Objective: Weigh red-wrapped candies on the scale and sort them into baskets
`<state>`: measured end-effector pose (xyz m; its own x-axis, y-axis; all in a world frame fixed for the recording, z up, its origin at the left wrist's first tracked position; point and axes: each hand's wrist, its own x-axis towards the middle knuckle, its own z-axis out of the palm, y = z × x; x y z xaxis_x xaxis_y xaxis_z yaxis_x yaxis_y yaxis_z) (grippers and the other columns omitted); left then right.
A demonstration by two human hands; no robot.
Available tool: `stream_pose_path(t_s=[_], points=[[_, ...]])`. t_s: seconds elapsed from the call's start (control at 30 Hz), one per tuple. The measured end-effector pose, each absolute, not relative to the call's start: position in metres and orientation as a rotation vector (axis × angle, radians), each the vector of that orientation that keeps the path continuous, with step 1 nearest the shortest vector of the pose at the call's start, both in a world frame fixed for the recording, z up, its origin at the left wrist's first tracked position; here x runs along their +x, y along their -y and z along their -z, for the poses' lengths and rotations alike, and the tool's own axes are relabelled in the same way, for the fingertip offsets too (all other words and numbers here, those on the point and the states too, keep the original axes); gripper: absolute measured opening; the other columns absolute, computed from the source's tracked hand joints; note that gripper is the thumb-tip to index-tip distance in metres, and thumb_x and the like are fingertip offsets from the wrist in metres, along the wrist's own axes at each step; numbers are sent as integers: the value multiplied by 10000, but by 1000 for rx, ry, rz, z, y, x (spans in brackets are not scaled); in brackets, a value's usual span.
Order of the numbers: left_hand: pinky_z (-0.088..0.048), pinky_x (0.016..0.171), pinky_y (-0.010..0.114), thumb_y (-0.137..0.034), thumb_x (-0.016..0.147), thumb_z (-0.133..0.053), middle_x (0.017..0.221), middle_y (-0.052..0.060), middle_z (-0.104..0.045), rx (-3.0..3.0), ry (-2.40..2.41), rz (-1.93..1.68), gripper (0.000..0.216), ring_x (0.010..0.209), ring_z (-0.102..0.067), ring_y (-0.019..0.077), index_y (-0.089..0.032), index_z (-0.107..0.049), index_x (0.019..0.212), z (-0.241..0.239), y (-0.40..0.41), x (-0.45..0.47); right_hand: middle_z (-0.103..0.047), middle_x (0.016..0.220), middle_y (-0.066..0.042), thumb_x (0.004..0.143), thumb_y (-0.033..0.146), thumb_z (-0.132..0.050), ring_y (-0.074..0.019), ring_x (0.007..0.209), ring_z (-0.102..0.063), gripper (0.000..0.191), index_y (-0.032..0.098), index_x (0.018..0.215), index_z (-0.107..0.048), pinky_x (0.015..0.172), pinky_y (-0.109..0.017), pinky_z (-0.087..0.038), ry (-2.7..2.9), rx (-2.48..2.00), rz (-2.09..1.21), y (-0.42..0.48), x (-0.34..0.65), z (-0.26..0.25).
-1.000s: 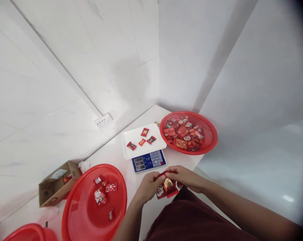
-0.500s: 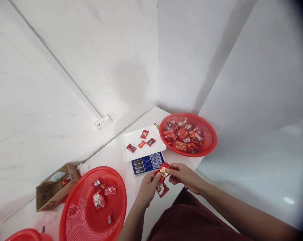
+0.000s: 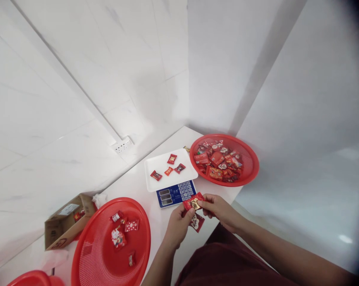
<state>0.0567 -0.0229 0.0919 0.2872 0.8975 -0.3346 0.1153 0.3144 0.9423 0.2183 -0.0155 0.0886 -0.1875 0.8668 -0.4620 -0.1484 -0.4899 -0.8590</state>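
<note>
Between my two hands, just in front of the scale, is a red candy packet [image 3: 192, 202] with a gold emblem. My left hand [image 3: 177, 223] is closed on its left end, thumb on the near side. My right hand [image 3: 220, 208] pinches the other end. Directly below it shows a second red candy packet [image 3: 198, 223] with white lettering, close to my left thumb; which fingers support it is hidden. Beyond the hands stands a digital scale [image 3: 175, 194] with a blue keypad. Several small red candies [image 3: 179, 168] lie spread on its white pan [image 3: 152, 185].
A red basket [image 3: 253, 171] heaped with wrapped candies stands right of the scale. Nearer, on the left, a red mesh basket [image 3: 85, 264] holds several candies. Beside it are an open cardboard box [image 3: 58, 234] and part of another red container [image 3: 29, 279]. A wall socket [image 3: 122, 146] sits behind.
The gold-marked packet has been turned flatter and more level between my hands. The lower packet has shifted slightly right and tilted. The candies on the pan stay where they were.
</note>
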Motion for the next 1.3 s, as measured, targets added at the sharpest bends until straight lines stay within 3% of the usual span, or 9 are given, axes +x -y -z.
stream_pose_path(t_s=[0.23, 0.4, 0.6, 0.8, 1.03, 1.17, 1.3], points=[[-386, 634, 243, -442, 774, -522, 785, 32, -613, 1239, -1199, -732, 340, 686, -503, 148, -147, -629, 906, -90, 22, 52, -592, 683, -13, 686, 493, -613, -79, 537, -479, 362, 140, 760, -591, 470, -200, -313, 1041, -1374, -1877, 12, 221, -93], [-384, 551, 237, -463, 736, -540, 607, -7, -531, 1085, -1281, -652, 325, 561, -457, 113, -143, -596, 727, -80, 24, 48, -631, 739, -32, 678, 489, -619, -65, 514, -477, 362, 141, 778, -606, 465, -193, -306, 964, -1489, -1887, 6, 230, -63], [-442, 597, 258, -377, 705, -559, 787, 39, -601, 944, -1323, -610, 305, 674, -553, 136, -154, -585, 912, -65, 38, 26, -640, 741, -38, 709, 400, -627, -49, 502, -481, 264, 143, 768, -603, 478, -175, -334, 792, -1712, -1880, -9, 224, -24], [-453, 618, 269, -390, 695, -573, 836, 43, -593, 898, -1348, -668, 365, 714, -567, 143, -168, -562, 985, -59, 49, 12, -626, 867, -30, 720, 389, -636, -61, 581, -524, 258, 177, 858, -583, 520, -180, -402, 694, -1386, -1851, -46, 202, -49], [-443, 626, 264, -355, 675, -621, 869, 42, -598, 864, -1290, -680, 466, 721, -573, 142, -184, -496, 1091, -57, 51, 21, -607, 874, -43, 684, 414, -658, -71, 616, -539, 330, 172, 896, -585, 547, -186, -407, 910, -1523, -1980, -15, 218, -41], [-435, 622, 265, -355, 640, -667, 798, 36, -600, 861, -1261, -677, 409, 699, -555, 141, -161, -523, 970, -57, 48, 27, -591, 947, -59, 677, 467, -641, -90, 685, -560, 409, 182, 964, -583, 556, -187, -412, 997, -1470, -2117, 17, 224, -39], [-441, 628, 273, -380, 627, -680, 760, 26, -587, 881, -1252, -680, 338, 688, -550, 142, -163, -520, 831, -59, 46, 33, -605, 859, -52, 699, 508, -598, -115, 703, -562, 399, 153, 883, -609, 541, -192, -421, 1308, -1282, -2198, 30, 223, -48]])
